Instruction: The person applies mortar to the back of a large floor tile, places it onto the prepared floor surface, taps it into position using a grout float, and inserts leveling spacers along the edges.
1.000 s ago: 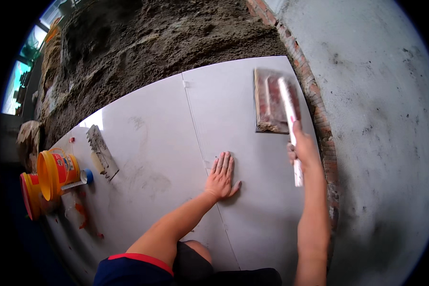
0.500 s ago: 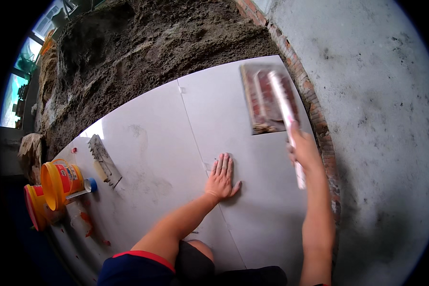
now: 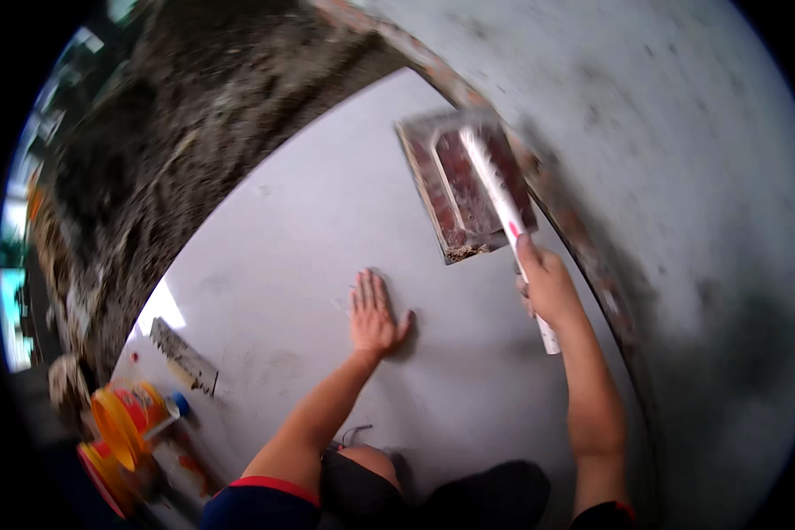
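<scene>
My left hand (image 3: 376, 320) lies flat on a large pale tile (image 3: 278, 238), fingers stretched out and slightly apart, holding nothing. Wrapped round a white stick (image 3: 495, 187) with pinkish marks, my right hand (image 3: 546, 284) is at the right side of the tile. The stick's far end lies over a reddish-brown rectangular board (image 3: 426, 194) with a pale raised bar and mortar-crusted edges. Whether stick and board are joined, I cannot tell. Beneath the board is the far right part of the tile. Blur softens the stick and the board.
A notched trowel (image 3: 184, 360) lies on the tile at the left, beyond the orange buckets (image 3: 120, 427) and a blue-capped tube (image 3: 176, 406). Rough dark mortar (image 3: 163, 168) borders the far edge. A brick strip (image 3: 468, 95) and grey concrete (image 3: 680, 177) run along the right.
My view has turned, so the scene appears rotated and the buckets sit lower. My left hand stays flat on the tile; my right keeps its hold on the stick over the board.
</scene>
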A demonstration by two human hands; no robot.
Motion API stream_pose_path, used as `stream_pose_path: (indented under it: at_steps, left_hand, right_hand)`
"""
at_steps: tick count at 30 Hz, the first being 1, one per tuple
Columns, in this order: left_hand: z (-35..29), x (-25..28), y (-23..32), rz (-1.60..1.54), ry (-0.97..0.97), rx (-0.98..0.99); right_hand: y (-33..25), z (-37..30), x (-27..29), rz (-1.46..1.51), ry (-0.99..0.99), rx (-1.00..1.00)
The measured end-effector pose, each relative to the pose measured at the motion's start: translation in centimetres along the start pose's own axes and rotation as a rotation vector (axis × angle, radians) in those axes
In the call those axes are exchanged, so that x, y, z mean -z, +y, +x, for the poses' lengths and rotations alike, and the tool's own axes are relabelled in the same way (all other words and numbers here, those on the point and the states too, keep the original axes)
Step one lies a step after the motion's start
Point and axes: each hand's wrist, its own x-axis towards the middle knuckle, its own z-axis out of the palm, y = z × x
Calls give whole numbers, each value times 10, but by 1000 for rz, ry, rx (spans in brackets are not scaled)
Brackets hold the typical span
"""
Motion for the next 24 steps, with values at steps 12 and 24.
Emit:
stream_pose_path:
  at_steps: [12,24]
  left_hand:
    - [-2,-6,9,220,44,-82]
    - [-3,-14,8,403,22,-42]
  right_hand:
    - [148,-99,38,134,50,-349]
    - [360,-219,21,90,435,-417]
